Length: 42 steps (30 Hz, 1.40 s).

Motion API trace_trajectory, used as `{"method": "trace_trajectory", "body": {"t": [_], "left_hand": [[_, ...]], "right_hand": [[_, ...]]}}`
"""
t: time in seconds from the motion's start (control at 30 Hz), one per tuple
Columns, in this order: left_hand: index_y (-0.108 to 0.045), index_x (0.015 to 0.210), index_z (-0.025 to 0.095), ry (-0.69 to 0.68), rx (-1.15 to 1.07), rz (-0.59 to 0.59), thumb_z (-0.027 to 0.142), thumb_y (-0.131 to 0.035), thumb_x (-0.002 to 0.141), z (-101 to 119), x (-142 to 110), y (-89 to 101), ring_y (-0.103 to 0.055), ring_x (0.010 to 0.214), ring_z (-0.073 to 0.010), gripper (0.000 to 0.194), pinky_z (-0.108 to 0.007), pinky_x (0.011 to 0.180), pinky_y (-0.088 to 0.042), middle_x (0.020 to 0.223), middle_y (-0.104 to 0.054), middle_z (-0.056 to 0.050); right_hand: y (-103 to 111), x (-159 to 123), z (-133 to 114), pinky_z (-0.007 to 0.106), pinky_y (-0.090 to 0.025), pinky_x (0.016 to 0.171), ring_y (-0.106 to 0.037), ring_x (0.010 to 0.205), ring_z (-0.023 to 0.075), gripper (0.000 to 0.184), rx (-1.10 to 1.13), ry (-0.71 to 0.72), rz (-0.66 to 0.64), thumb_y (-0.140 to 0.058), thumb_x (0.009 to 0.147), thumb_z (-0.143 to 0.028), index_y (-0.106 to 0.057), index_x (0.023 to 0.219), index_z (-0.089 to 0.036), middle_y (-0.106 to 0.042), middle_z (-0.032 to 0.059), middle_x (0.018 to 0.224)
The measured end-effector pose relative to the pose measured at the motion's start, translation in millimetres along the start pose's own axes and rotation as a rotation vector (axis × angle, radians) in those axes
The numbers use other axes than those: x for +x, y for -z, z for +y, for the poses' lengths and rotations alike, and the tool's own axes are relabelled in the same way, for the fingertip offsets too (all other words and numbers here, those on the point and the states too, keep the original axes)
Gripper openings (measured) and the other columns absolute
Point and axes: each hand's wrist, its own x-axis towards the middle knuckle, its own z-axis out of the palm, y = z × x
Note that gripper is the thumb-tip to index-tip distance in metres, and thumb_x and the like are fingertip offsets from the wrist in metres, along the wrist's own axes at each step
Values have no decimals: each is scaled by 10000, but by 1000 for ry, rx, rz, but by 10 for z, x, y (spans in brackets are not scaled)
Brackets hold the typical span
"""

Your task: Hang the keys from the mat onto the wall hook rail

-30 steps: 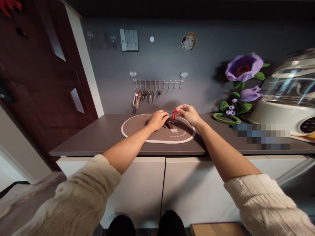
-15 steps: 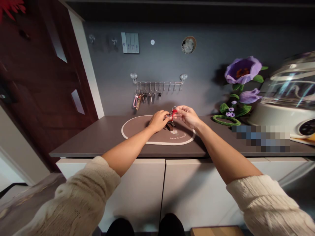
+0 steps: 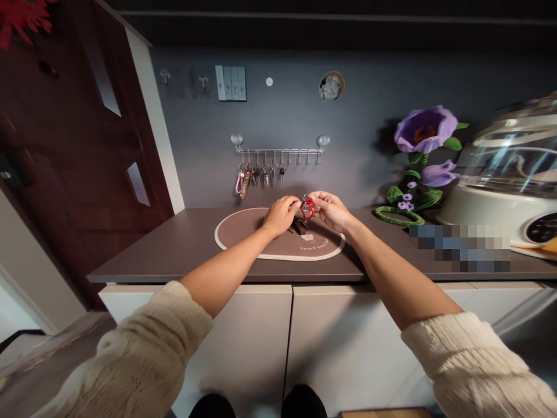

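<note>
Above the oval brown mat (image 3: 235,232) my two hands meet, fingertips close together. A red cord (image 3: 308,212) spreads as a loop between them. My right hand (image 3: 333,211) is closed in a pinch on a metal key ring (image 3: 306,196), at the top of the cord. With thumb and fingers pressed together, my left hand (image 3: 281,216) grips the cord's left side. Just below the fingers lies a small dark brown block-like piece (image 3: 300,227), with dark key-like pieces partly hidden by my left hand.
On the wall behind, a clear hook rail (image 3: 278,151) carries several keys (image 3: 266,174) on its left hooks. Purple flowers (image 3: 426,130) with a green ring base and a white appliance (image 3: 491,203) with a clear cover stand at the right. A dark red door (image 3: 87,145) is at left.
The red cord, bunched by my right fingers before, is now drawn out into a wider loop between both hands. The camera has tilted slightly up.
</note>
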Motion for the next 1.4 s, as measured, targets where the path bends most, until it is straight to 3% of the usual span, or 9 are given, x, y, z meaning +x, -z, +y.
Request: {"method": "trace_trajectory", "body": {"t": [0.2, 0.47, 0.8, 1.17, 1.4], "left_hand": [[-562, 828, 166, 11, -22, 41, 327, -336, 878, 22, 11, -6, -518, 774, -133, 282, -252, 725, -390, 804, -599, -36], [-549, 712, 166, 85, -77, -5, 304, -392, 840, 60, 9, -12, -496, 680, -118, 245, -240, 667, -381, 712, -585, -11], [-532, 692, 162, 228, -219, 111, 296, -416, 816, 46, 28, -34, -495, 634, -107, 216, -224, 627, -381, 656, -563, 8], [-555, 800, 172, 162, -135, 149, 286, -373, 851, -34, 11, -51, -538, 760, -130, 221, -255, 726, -414, 793, -604, -27], [-554, 823, 171, 185, -64, 156, 263, -358, 855, -116, 8, -47, -534, 788, -141, 219, -266, 733, -406, 828, -602, -44]], "right_hand": [[-22, -4, 46, 212, -433, 539, -514, 535, 65, 251, -36, -21, -11, -718, 625, -301, -571, 764, -153, -577, -16, 646], [-52, -16, 89, 219, -415, 531, -515, 505, 75, 248, -74, -66, -47, -708, 637, -331, -578, 751, -152, -579, -14, 593], [-54, 13, 152, 222, -430, 560, -538, 542, 79, 320, -53, -85, -38, -749, 574, -318, -574, 779, -145, -594, -9, 639], [-245, 29, 54, 228, -415, 562, -521, 550, 83, 314, -21, -33, 45, -750, 557, -328, -535, 718, -166, -576, -21, 633], [-143, 253, -35, 195, -378, 513, -461, 505, 54, 276, -185, 25, 39, -710, 608, -351, -552, 728, -160, -567, -28, 619]]}}
